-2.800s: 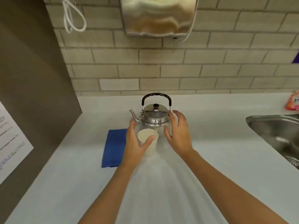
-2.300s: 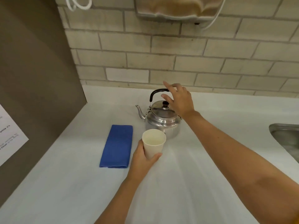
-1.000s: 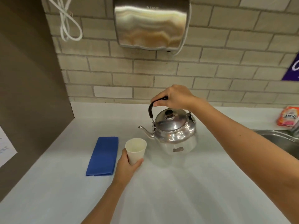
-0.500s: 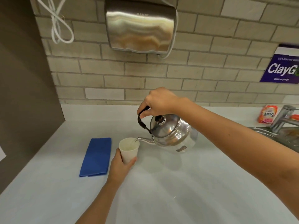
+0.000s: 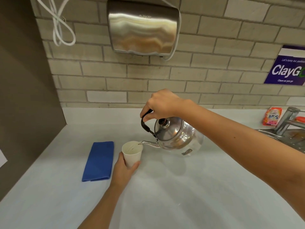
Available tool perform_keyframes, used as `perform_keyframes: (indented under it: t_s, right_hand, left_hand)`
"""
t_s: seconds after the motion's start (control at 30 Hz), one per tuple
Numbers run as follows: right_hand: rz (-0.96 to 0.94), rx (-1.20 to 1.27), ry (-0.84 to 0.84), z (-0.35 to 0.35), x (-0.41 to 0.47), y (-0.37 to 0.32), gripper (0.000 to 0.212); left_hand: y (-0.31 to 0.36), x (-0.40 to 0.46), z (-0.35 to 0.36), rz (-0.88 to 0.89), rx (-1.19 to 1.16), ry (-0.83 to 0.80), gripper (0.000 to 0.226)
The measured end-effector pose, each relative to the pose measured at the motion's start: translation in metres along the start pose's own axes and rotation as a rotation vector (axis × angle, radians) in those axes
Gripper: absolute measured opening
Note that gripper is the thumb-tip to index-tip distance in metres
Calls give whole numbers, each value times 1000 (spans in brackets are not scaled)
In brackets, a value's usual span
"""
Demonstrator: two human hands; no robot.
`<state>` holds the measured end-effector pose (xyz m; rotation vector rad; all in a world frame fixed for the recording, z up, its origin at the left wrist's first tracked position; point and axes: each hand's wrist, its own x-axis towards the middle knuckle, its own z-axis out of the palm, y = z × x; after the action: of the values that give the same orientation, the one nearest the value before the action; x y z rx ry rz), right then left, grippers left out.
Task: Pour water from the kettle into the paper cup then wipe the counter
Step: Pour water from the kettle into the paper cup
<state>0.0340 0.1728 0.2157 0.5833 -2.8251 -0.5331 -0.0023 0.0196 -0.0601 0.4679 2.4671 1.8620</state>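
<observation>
kettle (image 5: 176,138) tilted in right hand (image 5: 162,104), spout over paper cup (image 5: 132,153) in left hand (image 5: 123,171)

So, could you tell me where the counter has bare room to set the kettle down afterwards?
The white counter is bare between the white paper cup and the steel sink, and along the back wall. Left of the cup lies the folded blue cloth; the tilted steel kettle hangs over the middle.

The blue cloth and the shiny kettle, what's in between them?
In the head view, the paper cup stands between the blue cloth and the kettle, held by the left hand. The kettle's spout reaches over the cup's rim.
</observation>
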Motion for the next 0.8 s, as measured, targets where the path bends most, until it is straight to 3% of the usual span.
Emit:
perform_keyframes:
  t_s: [0.8]
  right_hand:
    - [-12, -20, -11, -3, 1, -7, 25]
  left_hand:
    - [-1, 2, 2, -5, 38, 24, 67]
